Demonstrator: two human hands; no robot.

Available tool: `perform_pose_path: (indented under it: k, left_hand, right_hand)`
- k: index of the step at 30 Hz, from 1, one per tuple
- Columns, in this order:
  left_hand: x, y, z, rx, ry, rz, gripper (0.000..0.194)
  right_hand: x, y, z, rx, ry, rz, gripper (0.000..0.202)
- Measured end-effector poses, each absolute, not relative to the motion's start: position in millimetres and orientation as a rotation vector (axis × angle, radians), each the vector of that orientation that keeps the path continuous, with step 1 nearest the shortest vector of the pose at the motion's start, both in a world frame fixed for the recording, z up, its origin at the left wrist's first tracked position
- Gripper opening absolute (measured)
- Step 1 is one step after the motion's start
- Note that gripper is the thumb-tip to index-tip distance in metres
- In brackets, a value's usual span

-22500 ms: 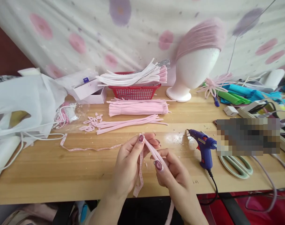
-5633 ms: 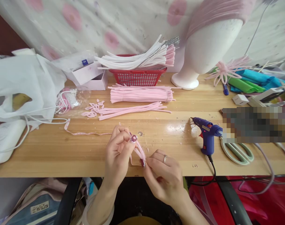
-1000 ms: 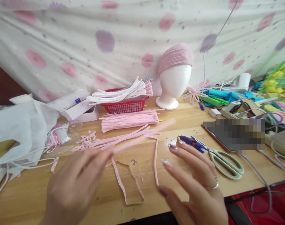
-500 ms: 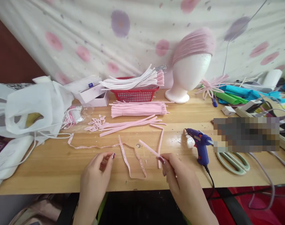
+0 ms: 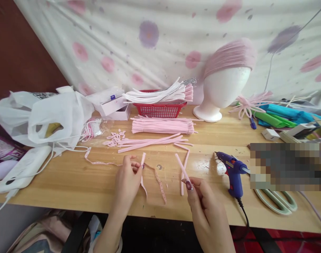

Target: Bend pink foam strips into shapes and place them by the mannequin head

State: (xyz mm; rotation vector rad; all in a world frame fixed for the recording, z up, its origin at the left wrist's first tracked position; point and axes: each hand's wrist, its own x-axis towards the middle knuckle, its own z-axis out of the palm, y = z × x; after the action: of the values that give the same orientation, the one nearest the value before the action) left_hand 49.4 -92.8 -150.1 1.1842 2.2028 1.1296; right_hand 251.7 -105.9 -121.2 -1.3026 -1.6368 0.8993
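My left hand [image 5: 128, 184] pinches a pale pink tape measure [image 5: 160, 182] close to one end, which sticks up above the fingers. The rest of the tape trails over the wooden table. Between thumb and fingers, my right hand [image 5: 206, 207] grips a short pink pipe cleaner [image 5: 180, 163] that points up and to the left. Behind it lies a bent pink pipe cleaner [image 5: 182, 188], crossed by the held one in view. Farther back are several loose pink pipe cleaners [image 5: 149, 141], small pink loops [image 5: 113, 139] and a thick pink bundle [image 5: 162, 125].
On the right lie a blue glue gun [image 5: 232, 172] with its cord and green-handled scissors [image 5: 277, 202], partly blurred out. A white foam head [image 5: 225, 88] and a red basket [image 5: 157, 110] of pipe cleaners stand behind. White plastic bags [image 5: 46, 109] sit left.
My left hand has moved right and forward and taken hold of the tape measure. My right hand keeps the pipe cleaner, now tilted more upright. The camera view has shifted a little.
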Motion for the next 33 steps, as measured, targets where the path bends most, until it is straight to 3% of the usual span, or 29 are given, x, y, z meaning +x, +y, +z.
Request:
perform_pose_path:
  k: [6,12,16,20,33]
  left_hand:
    - [70,-106,-131,0.895,1.568,1.415,0.031]
    - [101,-109,-122,0.624,1.222,1.542,0.036]
    - [110,-104,-126,0.47,1.105,1.642,0.02]
    - [114,-106,-121,0.376,1.028,1.646,0.015]
    - [121,-124,-113,0.269,0.818,1.474,0.033]
  right_hand:
    - [228,-109,-118,-1.149,-1.476,1.388,0.037]
    - [220,-107,-122,-0.95,-1.582,1.128,0.034]
    - [223,-112,-124,-1.054,-1.447,1.195,0.041]
    - [222,-117,-126,-1.06,-1.455,1.315,0.048]
    - [216,-112,-136,-0.926,-1.558,1.383,0.049]
